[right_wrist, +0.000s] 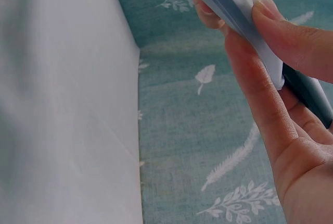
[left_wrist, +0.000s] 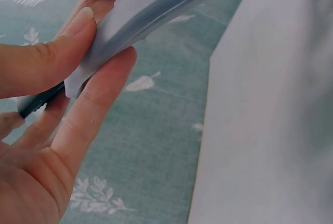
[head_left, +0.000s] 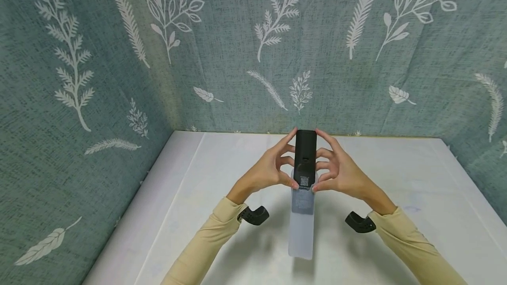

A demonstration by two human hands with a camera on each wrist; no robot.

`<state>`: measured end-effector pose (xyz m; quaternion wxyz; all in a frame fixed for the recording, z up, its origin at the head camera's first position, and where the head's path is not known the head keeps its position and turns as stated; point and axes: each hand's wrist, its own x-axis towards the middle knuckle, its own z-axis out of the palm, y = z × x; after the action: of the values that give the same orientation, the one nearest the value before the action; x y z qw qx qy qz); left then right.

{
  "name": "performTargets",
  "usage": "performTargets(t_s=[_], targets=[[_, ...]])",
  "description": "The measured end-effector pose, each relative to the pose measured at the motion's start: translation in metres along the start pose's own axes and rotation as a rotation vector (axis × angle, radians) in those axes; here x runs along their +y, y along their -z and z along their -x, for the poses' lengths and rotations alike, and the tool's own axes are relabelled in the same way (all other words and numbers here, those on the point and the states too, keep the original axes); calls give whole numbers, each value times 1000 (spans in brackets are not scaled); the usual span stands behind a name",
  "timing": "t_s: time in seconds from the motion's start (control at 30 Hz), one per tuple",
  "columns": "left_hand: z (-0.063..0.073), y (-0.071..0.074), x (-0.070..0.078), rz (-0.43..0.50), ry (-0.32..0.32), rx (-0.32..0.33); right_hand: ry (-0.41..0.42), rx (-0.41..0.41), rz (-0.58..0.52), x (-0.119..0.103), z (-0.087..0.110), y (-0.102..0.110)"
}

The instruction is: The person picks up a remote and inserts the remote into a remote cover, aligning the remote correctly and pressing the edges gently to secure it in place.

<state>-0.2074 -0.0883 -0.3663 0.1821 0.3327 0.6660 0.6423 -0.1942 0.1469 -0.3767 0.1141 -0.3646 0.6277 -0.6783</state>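
Note:
A black remote control, its back with a QR label facing up, is partly inside a translucent sleeve-like cover. The cover's empty lower part hangs toward the person. My left hand grips the left side, thumb at the cover's mouth and a finger at the remote's far end. Mirroring it, my right hand grips the right side. Both wrist views show thumb and finger pinching the cover's edge, with the dark remote sticking out beyond it. The remote's front is hidden.
Below the hands lies a white tabletop, with shadows on it. Green leaf-patterned cloth stands along its back and sides. Each wrist carries a black device near the sleeve cuff.

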Motion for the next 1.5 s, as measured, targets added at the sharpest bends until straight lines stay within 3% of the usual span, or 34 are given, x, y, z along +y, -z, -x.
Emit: performTargets(t_s=[0.4,0.67,1.5], targets=[[-3,-1,-2,36,-34,57,-1,31,16,0,-1,3],[-4,-2,-4,46,-23,76,-24,40,8,1,1,3],[-11,-8,-10,34,-40,80,8,56,-2,6,9,10]])
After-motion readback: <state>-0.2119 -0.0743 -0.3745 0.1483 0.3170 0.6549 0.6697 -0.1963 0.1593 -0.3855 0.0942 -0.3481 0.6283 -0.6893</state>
